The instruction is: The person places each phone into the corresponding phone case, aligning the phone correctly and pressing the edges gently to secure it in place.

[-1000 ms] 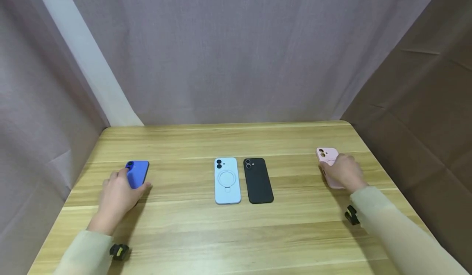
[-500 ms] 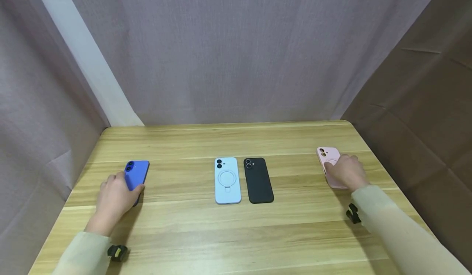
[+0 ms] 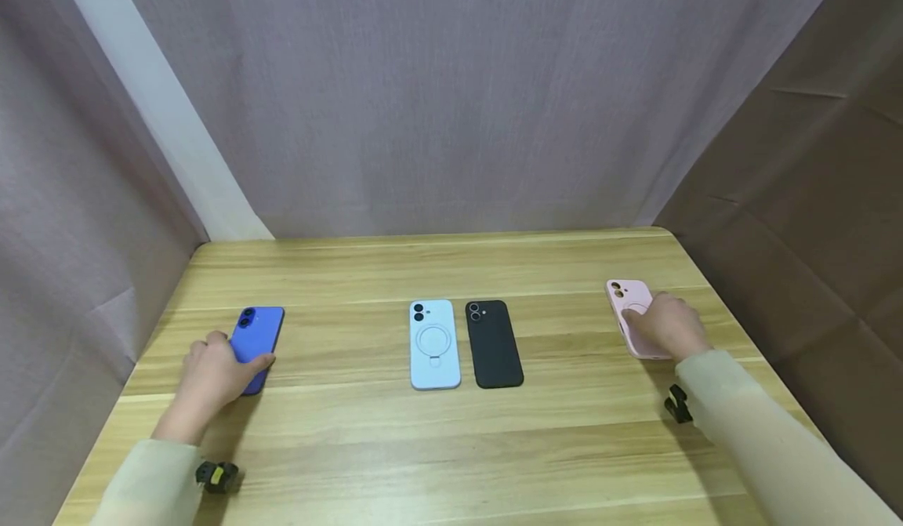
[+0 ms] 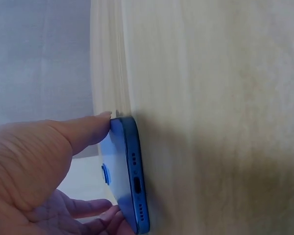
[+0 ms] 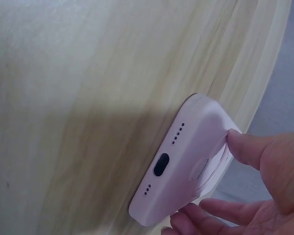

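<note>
On the left of the table lies a blue phone (image 3: 257,338), back up. My left hand (image 3: 212,373) holds it across its width, thumb at the right edge and fingers at the left. Its port end faces the left wrist camera, where the thumb (image 4: 90,131) meets one edge. A pink phone case (image 3: 628,299) with a ring on its back lies at the right. My right hand (image 3: 670,326) grips it over the lower half, thumb on the left edge. In the right wrist view, the fingers (image 5: 225,210) reach the opposite edge and are partly hidden.
Between the hands, a light blue phone (image 3: 434,369) with a ring on its back and a black phone (image 3: 496,357) lie side by side on the wooden table (image 3: 395,463). Grey curtains (image 3: 451,103) stand behind, and a brown cloth (image 3: 804,197) hangs at the right.
My left hand has drawn back slightly to the left, and its thumb has closed in on the blue phone's edge. The right thumb has come in against the pink case. Both things stay put.
</note>
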`<state>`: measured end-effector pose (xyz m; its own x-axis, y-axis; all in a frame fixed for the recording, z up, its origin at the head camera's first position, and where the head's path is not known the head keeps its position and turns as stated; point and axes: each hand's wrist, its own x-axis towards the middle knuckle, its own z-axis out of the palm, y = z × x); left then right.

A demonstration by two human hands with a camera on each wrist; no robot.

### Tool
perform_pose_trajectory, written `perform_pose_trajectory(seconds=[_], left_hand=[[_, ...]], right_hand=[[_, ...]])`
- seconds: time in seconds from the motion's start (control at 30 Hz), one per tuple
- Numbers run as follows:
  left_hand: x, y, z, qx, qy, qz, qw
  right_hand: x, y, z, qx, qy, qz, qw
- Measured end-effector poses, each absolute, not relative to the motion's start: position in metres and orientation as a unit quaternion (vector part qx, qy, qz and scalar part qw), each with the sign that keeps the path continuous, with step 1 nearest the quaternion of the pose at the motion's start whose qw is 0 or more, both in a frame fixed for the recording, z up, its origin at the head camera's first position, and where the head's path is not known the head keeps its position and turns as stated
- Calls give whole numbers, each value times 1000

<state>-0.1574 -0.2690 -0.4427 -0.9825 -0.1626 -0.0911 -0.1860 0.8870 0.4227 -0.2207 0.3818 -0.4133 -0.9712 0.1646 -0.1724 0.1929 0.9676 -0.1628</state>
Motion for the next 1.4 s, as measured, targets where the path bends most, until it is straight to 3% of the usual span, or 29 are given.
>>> perform_pose_trajectory(seconds=[0.27, 0.63, 1.4], left_hand=[[-158, -279, -438, -101, 968, 221, 71], [-161, -283, -438, -113, 963, 229, 81], [-161, -267, -442, -119, 955, 265, 52]], right_hand=[[-220, 376, -412, 100, 986, -102, 90], [-224, 371, -414, 122, 983, -108, 79], [-221, 363, -413, 130, 983, -124, 34]])
